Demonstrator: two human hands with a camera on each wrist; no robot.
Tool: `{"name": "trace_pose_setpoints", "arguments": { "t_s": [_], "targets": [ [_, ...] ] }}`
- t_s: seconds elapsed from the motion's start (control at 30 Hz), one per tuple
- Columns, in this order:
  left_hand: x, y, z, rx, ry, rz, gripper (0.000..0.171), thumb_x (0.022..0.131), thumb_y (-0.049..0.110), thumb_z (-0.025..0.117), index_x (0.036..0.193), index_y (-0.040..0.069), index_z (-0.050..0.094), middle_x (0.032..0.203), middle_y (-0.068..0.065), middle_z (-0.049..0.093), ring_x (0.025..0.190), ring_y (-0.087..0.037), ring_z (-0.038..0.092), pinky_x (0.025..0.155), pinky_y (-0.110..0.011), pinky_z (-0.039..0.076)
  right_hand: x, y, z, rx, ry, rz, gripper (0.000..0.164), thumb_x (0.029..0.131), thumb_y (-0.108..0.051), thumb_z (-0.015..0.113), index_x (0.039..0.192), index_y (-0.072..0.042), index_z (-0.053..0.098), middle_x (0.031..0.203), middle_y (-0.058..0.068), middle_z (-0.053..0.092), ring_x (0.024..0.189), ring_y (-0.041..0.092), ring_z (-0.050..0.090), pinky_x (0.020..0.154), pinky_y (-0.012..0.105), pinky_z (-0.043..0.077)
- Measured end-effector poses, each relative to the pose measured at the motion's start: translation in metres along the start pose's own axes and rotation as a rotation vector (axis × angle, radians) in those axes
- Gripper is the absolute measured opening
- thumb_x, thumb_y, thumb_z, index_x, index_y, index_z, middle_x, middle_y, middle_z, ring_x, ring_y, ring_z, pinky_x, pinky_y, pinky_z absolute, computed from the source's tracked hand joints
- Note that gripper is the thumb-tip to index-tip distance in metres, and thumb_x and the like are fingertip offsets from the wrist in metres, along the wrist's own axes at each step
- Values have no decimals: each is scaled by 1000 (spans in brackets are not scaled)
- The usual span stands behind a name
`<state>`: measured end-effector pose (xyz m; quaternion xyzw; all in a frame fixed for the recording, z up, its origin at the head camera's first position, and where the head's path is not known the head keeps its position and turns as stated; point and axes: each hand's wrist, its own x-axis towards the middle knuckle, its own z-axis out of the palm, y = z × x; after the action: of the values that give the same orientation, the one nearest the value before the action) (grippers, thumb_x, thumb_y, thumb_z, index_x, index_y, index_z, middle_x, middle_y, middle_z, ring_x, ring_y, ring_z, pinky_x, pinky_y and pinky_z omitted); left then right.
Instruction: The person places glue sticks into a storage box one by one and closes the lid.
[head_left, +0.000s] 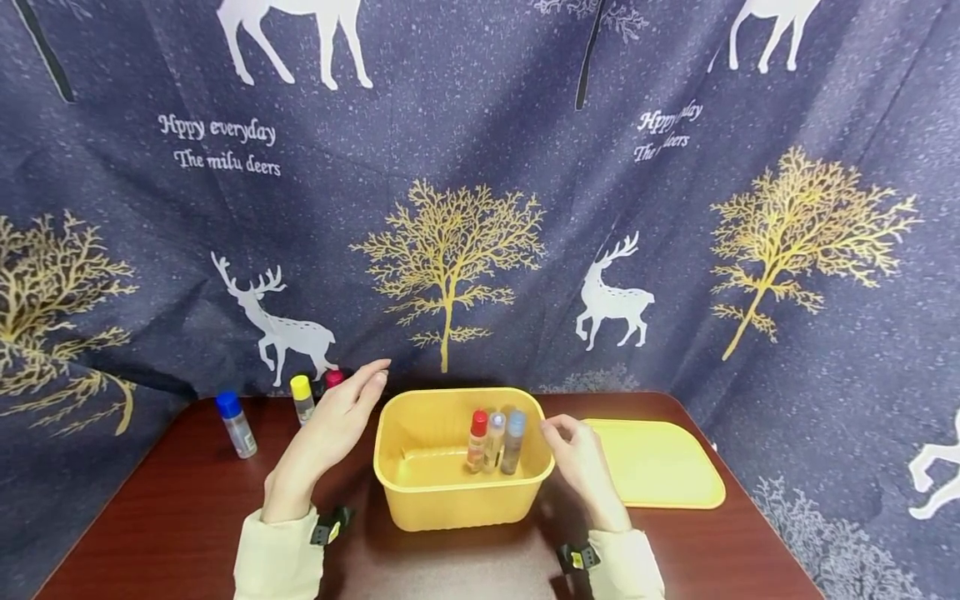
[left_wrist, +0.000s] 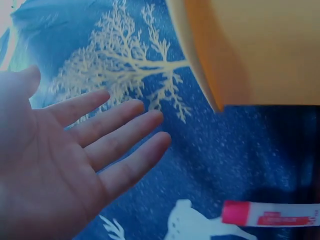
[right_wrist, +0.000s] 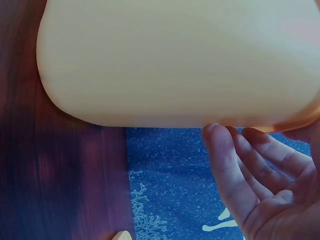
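A yellow plastic bin (head_left: 442, 504) stands in the middle of the table. Inside it, against its right part, three small tubes stand upright: a red-capped tube (head_left: 477, 442), a pale-capped one (head_left: 494, 442) and a blue-capped one (head_left: 513, 442). My right hand (head_left: 581, 458) grips the bin's right rim with curled fingers; some fingertips are hidden behind that rim in the right wrist view. My left hand (head_left: 337, 425) is held in the air left of the bin, its fingers extended and nothing in them. Just beyond it stands a tube with a pinkish-red cap (left_wrist: 236, 213), partly hidden in the head view.
A yellow-capped tube (head_left: 302, 396) and a dark-blue-capped tube (head_left: 237, 427) stand at the left on the brown table (head_left: 187, 517). The flat yellow lid (head_left: 660, 467) lies to the right of the bin. A dark blue patterned cloth (head_left: 480, 125) hangs behind the table.
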<state>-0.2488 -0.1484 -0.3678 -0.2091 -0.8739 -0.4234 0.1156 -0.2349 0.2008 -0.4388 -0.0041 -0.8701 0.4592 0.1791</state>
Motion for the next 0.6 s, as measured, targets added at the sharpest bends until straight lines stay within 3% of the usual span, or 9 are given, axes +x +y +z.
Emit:
{"name": "trace_pose_setpoints", "arguments": {
  "t_s": [0.3, 0.4, 0.6],
  "targets": [
    [-10, -15, -7, -25, 73, -22, 51, 104, 39, 44, 143, 5, 46, 131, -20, 58, 119, -33, 57, 99, -54, 42, 1, 0, -2, -11, -9, 5, 17, 96, -21, 62, 95, -9, 74, 92, 2, 71, 87, 17, 63, 81, 37, 50],
    [-12, -17, -11, 36, 77, -71, 58, 103, 46, 44, 144, 4, 44, 133, -20, 56, 117, -34, 57, 99, -55, 41, 0, -1, -2, -18, 3, 5, 15, 96, -21, 63, 93, -11, 74, 92, 1, 71, 87, 17, 64, 81, 37, 50],
    [-18, -25, -21, 184, 90, -143, 66, 102, 50, 43, 146, 2, 41, 144, -24, 44, 129, -43, 44, 105, -61, 31, 0, -2, -2, -25, -3, 0, 15, 95, -20, 63, 93, -11, 74, 91, 2, 71, 86, 18, 64, 80, 38, 50]
  ]
}}
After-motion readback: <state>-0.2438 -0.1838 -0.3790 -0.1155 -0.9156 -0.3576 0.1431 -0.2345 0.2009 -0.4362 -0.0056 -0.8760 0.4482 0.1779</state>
